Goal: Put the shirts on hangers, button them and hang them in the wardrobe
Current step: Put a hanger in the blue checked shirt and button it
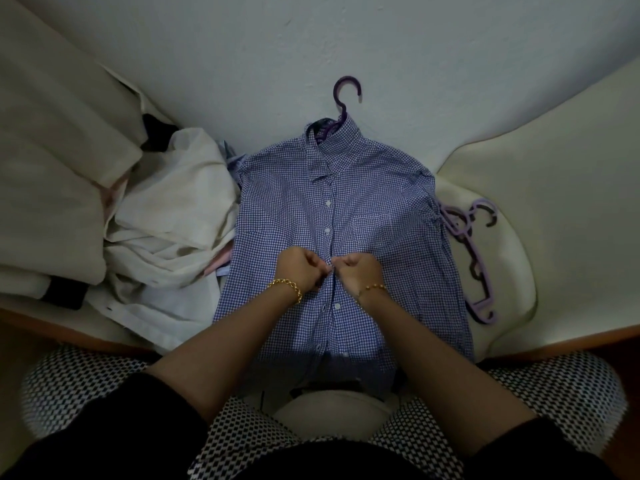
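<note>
A blue-and-white checked shirt (363, 209) lies flat, front up, on the pale bed (381, 46). A dark purple hanger (346, 95) is inside it, its hook sticking out past the collar. Two white buttons above my hands look fastened. My left hand (301, 268) and my right hand (356, 271) meet at the placket about halfway down the shirt. Each pinches an edge of the shirt front with curled fingers. Below my hands the placket lies loose, with more buttons showing.
A heap of white and pale shirts (166, 237) lies to the left of the checked shirt. Several light purple hangers (474, 258) lie to its right on a cream pillow (554, 220). Another cream pillow (45, 168) sits at the far left.
</note>
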